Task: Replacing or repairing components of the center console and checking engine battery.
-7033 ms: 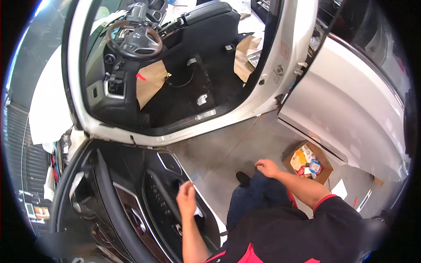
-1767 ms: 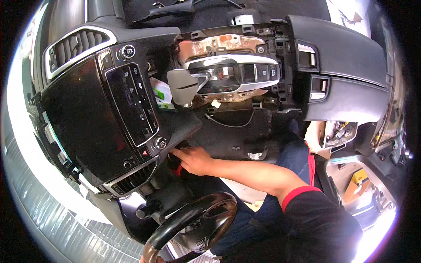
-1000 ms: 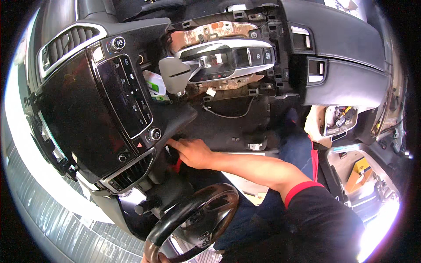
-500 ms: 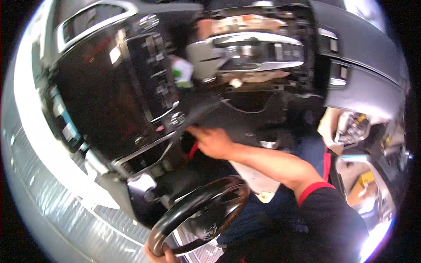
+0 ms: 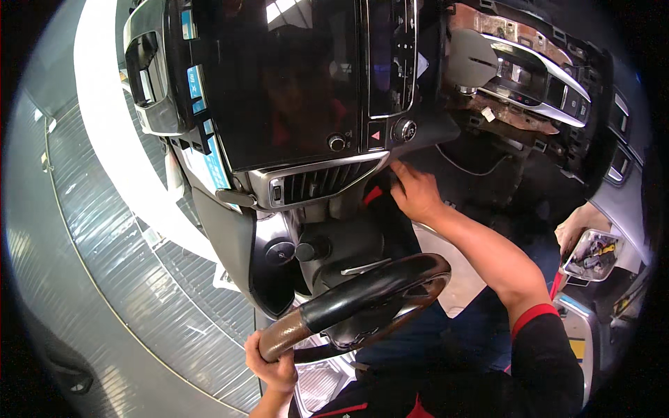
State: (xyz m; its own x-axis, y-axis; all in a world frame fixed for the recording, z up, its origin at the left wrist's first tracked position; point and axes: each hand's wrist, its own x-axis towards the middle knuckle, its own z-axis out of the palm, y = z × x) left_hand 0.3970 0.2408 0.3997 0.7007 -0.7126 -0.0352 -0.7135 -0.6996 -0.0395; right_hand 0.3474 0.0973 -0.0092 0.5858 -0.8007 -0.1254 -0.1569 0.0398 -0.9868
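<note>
Head view: small pale symbols on the dark control panel [image 5: 391,63]; red triangle on one button [image 5: 375,136]; print on blue stickers [image 5: 196,89] along the screen's outer edge, not transcribed. Count: one screen [image 5: 279,83], two round knobs (larger silver one [image 5: 404,129], smaller one [image 5: 336,143]), one slatted air vent [image 5: 324,182] just beside the screen, one gear lever [image 5: 470,61], one steering wheel [image 5: 369,287]. Left hand [image 5: 275,361] wrapped round the wheel's brown rim section, at lower left. Right hand [image 5: 418,195], elbow bent, reaches to the dash's lower edge [image 5: 425,136] near the larger knob; fingers bent, tips partly hidden; cannot tell whether they pinch anything.
</note>
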